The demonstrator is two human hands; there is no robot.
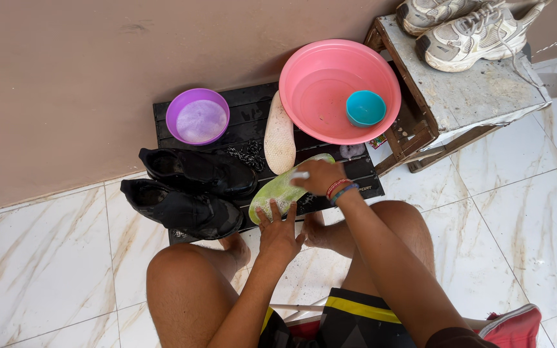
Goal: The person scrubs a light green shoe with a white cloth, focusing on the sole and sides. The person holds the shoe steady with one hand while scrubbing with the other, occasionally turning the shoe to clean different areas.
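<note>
Pressing flat with spread fingers, the left hand (277, 232) pins the near end of a green insole (283, 188) to a black slatted mat (240, 119) so it cannot slide, while the right hand (317, 176) curls around a small white object (300, 174), perhaps soap or a brush, held against the insole's far end. Just beyond the hands lie a white insole (279, 133), a pink basin (339, 90) of water with a teal cup (365, 107), and a purple bowl (197, 116). Left of the left hand sit two black shoes (188, 190); pale sneakers (465, 29) rest on a wooden crate (478, 96) farther right.
</note>
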